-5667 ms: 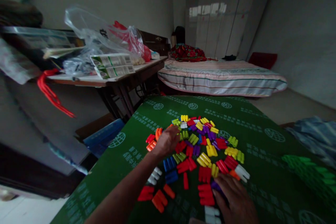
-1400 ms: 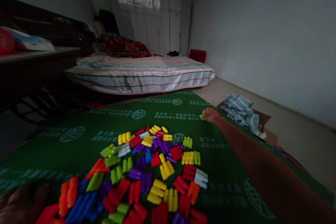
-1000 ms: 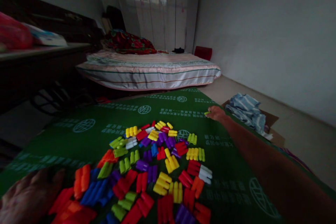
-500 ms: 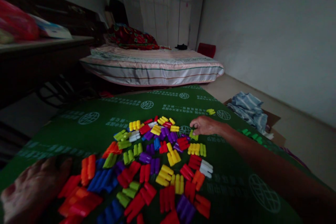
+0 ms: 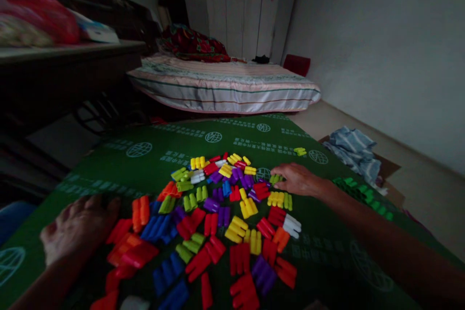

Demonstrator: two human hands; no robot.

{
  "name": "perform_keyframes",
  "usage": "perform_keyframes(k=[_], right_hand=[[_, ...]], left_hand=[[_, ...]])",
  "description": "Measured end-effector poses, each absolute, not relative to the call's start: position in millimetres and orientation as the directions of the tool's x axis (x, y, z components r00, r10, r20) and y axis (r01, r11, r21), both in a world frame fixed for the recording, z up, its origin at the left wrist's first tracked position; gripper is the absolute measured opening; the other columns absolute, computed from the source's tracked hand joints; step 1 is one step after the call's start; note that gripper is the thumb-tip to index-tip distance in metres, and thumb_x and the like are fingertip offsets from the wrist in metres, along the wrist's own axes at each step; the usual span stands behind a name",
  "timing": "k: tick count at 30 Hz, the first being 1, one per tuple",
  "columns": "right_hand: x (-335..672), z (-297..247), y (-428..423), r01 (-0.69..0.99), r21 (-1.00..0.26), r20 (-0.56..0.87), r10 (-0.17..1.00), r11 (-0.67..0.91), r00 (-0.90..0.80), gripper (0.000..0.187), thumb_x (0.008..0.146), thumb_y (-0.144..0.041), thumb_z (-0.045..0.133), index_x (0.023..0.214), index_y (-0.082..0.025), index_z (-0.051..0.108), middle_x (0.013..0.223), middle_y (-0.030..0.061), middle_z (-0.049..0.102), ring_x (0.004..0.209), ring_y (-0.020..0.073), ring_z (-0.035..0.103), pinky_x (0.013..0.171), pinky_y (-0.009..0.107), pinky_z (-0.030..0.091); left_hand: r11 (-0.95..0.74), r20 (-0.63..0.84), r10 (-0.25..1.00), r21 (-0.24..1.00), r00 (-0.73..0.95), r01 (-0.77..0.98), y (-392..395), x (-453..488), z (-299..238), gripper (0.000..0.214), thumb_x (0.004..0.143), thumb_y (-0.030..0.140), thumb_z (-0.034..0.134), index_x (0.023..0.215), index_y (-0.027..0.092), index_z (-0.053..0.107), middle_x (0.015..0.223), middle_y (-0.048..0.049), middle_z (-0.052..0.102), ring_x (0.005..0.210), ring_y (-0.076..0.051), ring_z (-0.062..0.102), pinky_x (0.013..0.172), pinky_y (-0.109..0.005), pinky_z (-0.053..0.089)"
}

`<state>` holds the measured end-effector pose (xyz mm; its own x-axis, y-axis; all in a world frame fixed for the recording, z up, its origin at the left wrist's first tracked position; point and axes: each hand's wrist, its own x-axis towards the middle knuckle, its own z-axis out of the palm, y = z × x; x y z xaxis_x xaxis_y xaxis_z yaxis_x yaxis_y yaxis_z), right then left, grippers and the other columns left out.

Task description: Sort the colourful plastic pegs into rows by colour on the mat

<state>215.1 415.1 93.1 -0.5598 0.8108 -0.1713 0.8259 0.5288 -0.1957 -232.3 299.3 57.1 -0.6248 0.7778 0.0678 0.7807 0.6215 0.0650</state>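
Note:
A heap of small plastic blocks (image 5: 221,213) in red, yellow, green, blue, purple, orange and white is spread over a green printed cloth (image 5: 174,140). My right hand (image 5: 296,179) reaches across to the heap's far right side, fingers pinched on a light green block (image 5: 276,178). My left hand (image 5: 78,227) rests palm down at the left edge of the heap, fingers curled beside red and orange blocks. One light green block (image 5: 300,151) lies alone farther back on the cloth. A row of dark green blocks (image 5: 363,195) runs along the right edge.
A bed with a striped cover (image 5: 225,89) stands behind the cloth. A dark table (image 5: 72,58) with bags on top is at the left. A cardboard box holding blue striped fabric (image 5: 354,150) sits on the floor at the right, near the grey wall.
My right hand has left a light green block at the far side of the cloth and drawn back to the heap, closing on another green block. My left hand has come further into view.

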Motion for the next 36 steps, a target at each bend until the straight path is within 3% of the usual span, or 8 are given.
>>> perform_keyframes(k=[5, 12, 21, 26, 32, 36], right_hand=[[210.5, 103.5, 380.8, 0.763, -0.208, -0.208, 0.734, 0.612, -0.646, 0.015, 0.082, -0.028, 0.059, 0.094, -0.023, 0.068, 0.088, 0.0011, 0.070, 0.079, 0.0153, 0.063, 0.062, 0.023, 0.035], [194.4, 96.3, 361.6, 0.685, -0.223, -0.078, 0.688, 0.693, -0.722, 0.018, 0.087, -0.022, 0.051, 0.097, -0.022, 0.067, 0.103, 0.0052, 0.069, 0.097, 0.0186, 0.063, 0.079, 0.027, 0.042], [146.6, 81.1, 374.4, 0.629, -0.347, 0.046, 0.683, 0.695, -0.729, 0.016, 0.086, -0.020, 0.053, 0.092, -0.023, 0.068, 0.094, 0.0038, 0.068, 0.094, 0.0171, 0.061, 0.080, 0.026, 0.042], [119.4, 77.4, 390.5, 0.616, -0.381, 0.148, 0.703, 0.689, -0.696, 0.018, 0.087, -0.019, 0.053, 0.096, -0.022, 0.068, 0.101, 0.0045, 0.069, 0.097, 0.0171, 0.060, 0.085, 0.026, 0.042], [74.7, 82.9, 383.9, 0.602, -0.316, 0.066, 0.650, 0.734, -0.757, 0.019, 0.086, -0.022, 0.052, 0.098, -0.022, 0.067, 0.101, 0.0054, 0.070, 0.099, 0.0197, 0.062, 0.082, 0.027, 0.042], [41.4, 88.0, 374.5, 0.552, -0.244, -0.022, 0.565, 0.797, -0.825, 0.027, 0.082, -0.017, 0.054, 0.106, -0.019, 0.067, 0.112, 0.0097, 0.069, 0.103, 0.0238, 0.062, 0.081, 0.029, 0.044]], left_hand=[[0.658, 0.025, 0.752, 0.032, -0.659, 0.752, 301.8, -231.1, 56.9, 0.081, 0.080, 0.062, 0.003, 0.128, 0.012, 0.046, 0.143, -0.0201, 0.040, 0.132, -0.037, 0.034, 0.105, -0.055, 0.031], [0.637, 0.051, 0.767, 0.055, -0.639, 0.769, 299.2, -230.3, 54.6, 0.073, 0.083, 0.058, 0.011, 0.127, 0.011, 0.046, 0.142, -0.0213, 0.040, 0.132, -0.039, 0.034, 0.105, -0.056, 0.030], [0.615, 0.078, 0.779, 0.093, -0.622, 0.783, 293.6, -225.1, 55.2, 0.065, 0.087, 0.054, 0.017, 0.123, 0.009, 0.048, 0.140, -0.0229, 0.042, 0.132, -0.039, 0.034, 0.104, -0.057, 0.031], [0.599, 0.117, 0.785, 0.106, -0.608, 0.794, 289.9, -225.2, 52.1, 0.062, 0.088, 0.053, 0.019, 0.121, 0.009, 0.050, 0.139, -0.0230, 0.044, 0.132, -0.038, 0.034, 0.104, -0.056, 0.031], [0.612, 0.156, 0.770, 0.094, -0.618, 0.786, 288.8, -227.9, 44.1, 0.059, 0.087, 0.050, 0.023, 0.119, 0.011, 0.053, 0.135, -0.0214, 0.049, 0.128, -0.037, 0.039, 0.101, -0.054, 0.034], [0.616, 0.169, 0.767, 0.079, -0.619, 0.784, 288.9, -229.8, 40.4, 0.059, 0.086, 0.050, 0.022, 0.118, 0.012, 0.055, 0.132, -0.0199, 0.051, 0.127, -0.036, 0.040, 0.101, -0.052, 0.034]])
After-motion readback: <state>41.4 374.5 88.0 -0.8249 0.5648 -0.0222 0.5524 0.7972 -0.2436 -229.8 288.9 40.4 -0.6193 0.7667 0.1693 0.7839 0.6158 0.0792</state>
